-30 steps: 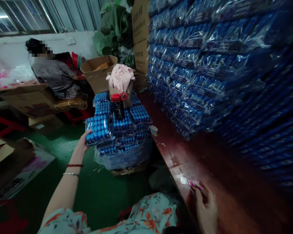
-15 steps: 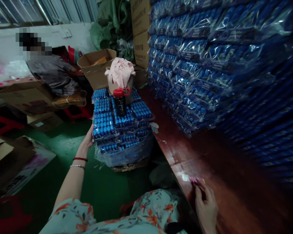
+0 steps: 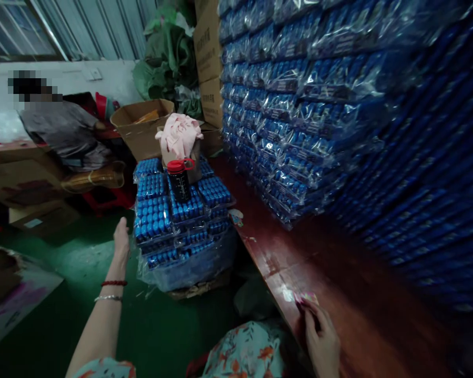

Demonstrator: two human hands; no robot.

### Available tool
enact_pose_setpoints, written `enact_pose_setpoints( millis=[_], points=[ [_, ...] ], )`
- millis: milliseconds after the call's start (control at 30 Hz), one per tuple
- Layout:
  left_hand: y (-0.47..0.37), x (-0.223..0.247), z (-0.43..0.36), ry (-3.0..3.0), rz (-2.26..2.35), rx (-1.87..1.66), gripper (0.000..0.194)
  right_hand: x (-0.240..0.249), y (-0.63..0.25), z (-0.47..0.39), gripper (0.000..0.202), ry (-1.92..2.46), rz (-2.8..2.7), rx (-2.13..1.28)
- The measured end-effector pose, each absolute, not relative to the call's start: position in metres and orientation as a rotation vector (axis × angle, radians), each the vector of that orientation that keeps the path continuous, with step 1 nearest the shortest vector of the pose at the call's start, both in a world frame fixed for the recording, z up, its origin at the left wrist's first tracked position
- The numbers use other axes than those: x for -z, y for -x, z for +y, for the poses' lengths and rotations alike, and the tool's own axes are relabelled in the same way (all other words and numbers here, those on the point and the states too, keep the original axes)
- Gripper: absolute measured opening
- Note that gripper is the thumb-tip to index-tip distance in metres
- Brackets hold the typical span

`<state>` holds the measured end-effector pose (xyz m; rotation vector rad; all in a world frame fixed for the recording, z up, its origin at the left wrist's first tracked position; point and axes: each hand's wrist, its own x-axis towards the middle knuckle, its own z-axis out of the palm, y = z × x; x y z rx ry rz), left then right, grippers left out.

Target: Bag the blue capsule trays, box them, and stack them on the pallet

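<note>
My left hand [image 3: 121,242] is held over the floor just left of a stack of blue, clear-wrapped packs [image 3: 153,216], apart from it, with its fingers stretched out and nothing visible in them. The packs hold rows of small blue cylinders. On top of them stand a dark bottle [image 3: 179,185] with a red lid and a container draped with a pink cloth [image 3: 180,135]. My right hand [image 3: 322,336] rests at the edge of the brown table, its thumb and fingers pinching a small shiny pink-and-silver piece [image 3: 309,297]. What that piece is cannot be made out.
A tall wall of blue wrapped packs [image 3: 284,105] lines the brown table [image 3: 278,262] on the right. A person in grey [image 3: 65,131] sits at the far left. Cardboard boxes [image 3: 23,173] stand on the green floor, and green sacks [image 3: 169,63] are piled at the back.
My left hand has come away from the side of the stacked packs, to the left. My right hand stays at the table with the shiny piece. The view has shifted slightly right.
</note>
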<state>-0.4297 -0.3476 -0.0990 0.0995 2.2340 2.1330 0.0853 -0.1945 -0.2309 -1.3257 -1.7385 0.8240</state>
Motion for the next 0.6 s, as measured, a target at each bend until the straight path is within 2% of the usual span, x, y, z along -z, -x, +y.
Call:
enact_pose_setpoints(
  millis=[67,133,200,267,367,433,500,600],
  points=[
    [0.412,0.092,-0.348,-0.210,2.665,-2.281,0.038,0.230,-0.084,-0.195,0.038,1.322,-1.728,-0.828],
    [0.379,0.089,-0.339,-0.619,2.868,-2.285,0.038,0.228,-0.081,-0.195,0.039,1.346,-1.698,-0.825],
    [0.334,0.092,-0.318,-1.086,2.734,-2.116,0.036,0.226,-0.078,-0.198,0.043,1.387,-1.673,-0.805],
    [0.287,0.102,-0.287,-1.438,2.388,-1.844,0.029,0.225,-0.076,-0.204,0.045,1.403,-1.703,-0.789],
    [0.236,0.111,-0.233,-1.731,1.920,-1.360,0.023,0.226,-0.079,-0.217,0.041,1.321,-1.833,-0.808],
    [0.227,0.106,-0.204,-1.815,1.879,-1.277,0.025,0.227,-0.084,-0.226,0.039,1.262,-1.861,-0.852],
    [0.238,0.091,-0.193,-1.814,2.023,-1.438,0.027,0.226,-0.092,-0.231,0.042,1.301,-1.775,-0.937],
    [0.282,0.070,-0.219,-1.559,2.424,-1.972,0.031,0.215,-0.098,-0.224,0.051,1.422,-1.567,-1.157]
  ],
)
